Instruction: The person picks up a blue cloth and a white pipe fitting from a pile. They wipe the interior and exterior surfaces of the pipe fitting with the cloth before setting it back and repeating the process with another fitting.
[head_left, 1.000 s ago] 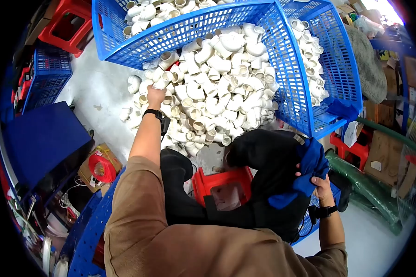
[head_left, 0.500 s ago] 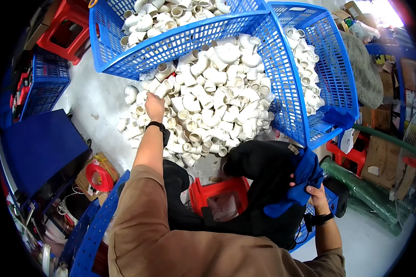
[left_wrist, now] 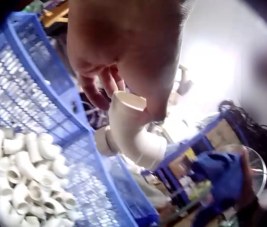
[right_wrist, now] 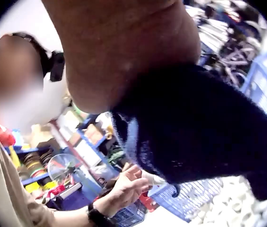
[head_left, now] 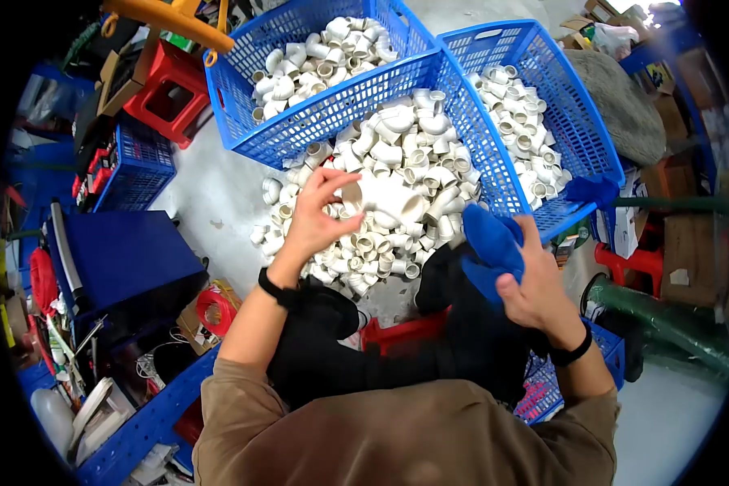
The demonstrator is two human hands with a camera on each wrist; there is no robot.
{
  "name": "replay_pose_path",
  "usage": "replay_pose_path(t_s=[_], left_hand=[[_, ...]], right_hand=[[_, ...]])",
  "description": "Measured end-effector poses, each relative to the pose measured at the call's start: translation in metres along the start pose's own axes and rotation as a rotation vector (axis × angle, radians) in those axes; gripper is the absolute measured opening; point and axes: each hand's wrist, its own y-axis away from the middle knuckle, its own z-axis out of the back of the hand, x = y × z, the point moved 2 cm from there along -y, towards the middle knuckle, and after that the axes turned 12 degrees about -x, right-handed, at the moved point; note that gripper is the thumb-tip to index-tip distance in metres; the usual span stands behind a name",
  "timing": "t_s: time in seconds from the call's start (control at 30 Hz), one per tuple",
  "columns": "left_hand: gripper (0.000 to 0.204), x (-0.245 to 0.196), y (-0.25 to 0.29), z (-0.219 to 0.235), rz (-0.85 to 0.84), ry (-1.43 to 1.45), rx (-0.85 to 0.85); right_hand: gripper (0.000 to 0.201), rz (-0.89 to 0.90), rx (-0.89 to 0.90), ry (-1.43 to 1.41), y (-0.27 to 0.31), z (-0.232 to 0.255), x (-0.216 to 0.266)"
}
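Note:
In the head view my left hand (head_left: 320,215) pinches a white curved plastic pipe fitting (head_left: 385,198) by its open end, above a heap of similar fittings (head_left: 413,162). The left wrist view shows the bend of this pipe fitting (left_wrist: 138,142) hanging below the thumb and fingers, with a second round opening at its side. My right hand (head_left: 539,283) holds a bunched blue cloth (head_left: 494,251) over the right leg. Close to the right wrist camera, the cloth (right_wrist: 195,132) looks dark and covers most of the fingers.
Two blue plastic baskets, one at the back (head_left: 243,134) and one on the right (head_left: 603,154), contain more white fittings. A red stool (head_left: 170,89) stands at back left. Lower left is a blue-topped box (head_left: 130,251) beside a red roll (head_left: 217,308).
My left hand has come up from the heap's left side toward the body with a pipe fitting. The right hand has lifted the blue cloth forward and inward. The head view has shifted.

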Motion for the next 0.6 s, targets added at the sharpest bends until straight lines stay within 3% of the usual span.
replay_pose_path(t_s=[0.1, 0.13, 0.2, 0.27, 0.33, 0.43, 0.47, 0.53, 0.6], left_hand=[[0.056, -0.094, 0.030, -0.002, -0.114, -0.063, 0.069], [0.053, -0.117, 0.042, -0.007, -0.091, -0.038, 0.044], [0.053, -0.151, 0.062, -0.011, -0.240, -0.031, 0.060], [0.052, -0.185, 0.082, -0.016, -0.398, -0.162, 0.067], [0.049, -0.205, 0.096, -0.021, -0.421, -0.154, 0.113], [0.050, -0.216, 0.112, -0.025, -0.416, -0.081, 0.209], [0.050, -0.221, 0.116, -0.027, -0.421, -0.082, 0.219], [0.055, -0.229, 0.125, -0.031, -0.470, -0.010, 0.301], [0.056, -0.230, 0.133, -0.034, -0.466, 0.018, 0.307]], right_hand=[[0.073, 0.425, -0.178, 0.183, 0.008, 0.014, 0.048], [0.071, 0.506, -0.150, 0.192, 0.016, 0.013, 0.059], [0.060, 0.589, -0.183, 0.269, 0.033, 0.016, 0.090], [0.060, 0.529, -0.137, 0.343, 0.053, 0.013, 0.091], [0.059, 0.437, 0.038, 0.268, 0.062, 0.021, 0.085], [0.051, 0.306, 0.332, -0.325, 0.060, 0.020, 0.052], [0.052, 0.249, 0.439, -0.337, 0.058, 0.012, 0.035], [0.060, 0.190, 0.505, -0.344, 0.060, 0.012, 0.024], [0.059, 0.160, 0.323, -0.341, 0.065, 0.006, 0.009]])
